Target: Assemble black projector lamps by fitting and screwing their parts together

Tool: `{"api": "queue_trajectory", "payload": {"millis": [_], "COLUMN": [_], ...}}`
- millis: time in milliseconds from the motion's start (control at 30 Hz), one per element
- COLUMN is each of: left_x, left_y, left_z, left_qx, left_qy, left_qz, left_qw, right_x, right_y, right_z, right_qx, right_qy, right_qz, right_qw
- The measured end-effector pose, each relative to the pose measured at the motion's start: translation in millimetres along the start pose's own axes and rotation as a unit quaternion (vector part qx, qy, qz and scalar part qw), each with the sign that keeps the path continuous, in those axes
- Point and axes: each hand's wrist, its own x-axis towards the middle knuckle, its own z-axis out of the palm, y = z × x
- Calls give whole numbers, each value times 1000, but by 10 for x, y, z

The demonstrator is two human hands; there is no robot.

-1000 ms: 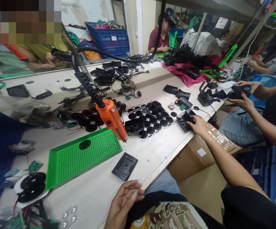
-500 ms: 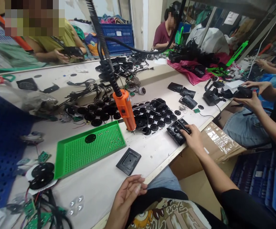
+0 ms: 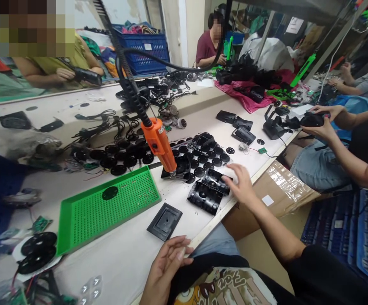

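My right hand (image 3: pixel 243 186) is at the right edge of two black curved plastic shells, its fingers apart and its thumb at the nearer edge of the upper shell (image 3: pixel 216 180). The lower shell (image 3: pixel 204 197) lies against it on the table, near the front edge. My left hand (image 3: pixel 169 264) rests palm up by the table edge, fingers loosely bent and nothing in them. Just beyond it lies a black rectangular plastic plate (image 3: pixel 165 221). An orange electric screwdriver (image 3: pixel 159 144) hangs tip down over a black part (image 3: pixel 180 167).
A green perforated tray (image 3: pixel 85 224) holds a black disc (image 3: pixel 110 193) and small screws. Many black discs (image 3: pixel 129 160) and cables lie behind it. Further shells (image 3: pixel 243 135) are at the back right. A co-worker's hands (image 3: pixel 327 123) hold a black part at right. A carton (image 3: pixel 276 190) stands below.
The two shells have slid left along the table, closer to the rectangular plate. My right hand has moved left with them and its fingers have spread. The view has shifted slightly; my left hand stays put.
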Motion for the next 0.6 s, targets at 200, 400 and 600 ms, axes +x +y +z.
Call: {"api": "queue_trajectory", "payload": {"millis": [200,400,600], "left_x": [-13,0,12], "left_y": [29,10,-30], "left_z": [32,32,35], "left_qx": [16,15,29], "left_qy": [3,10,36], "left_qz": [-3,-2,-3], "left_qw": [1000,1000,999], "right_x": [490,903,1167], "right_y": [930,1442,1532], "right_z": [-371,-353,-198], "right_qx": [-102,-134,-119], "right_qy": [113,105,88], "right_qz": [97,101,60], "right_qw": [984,980,987]}}
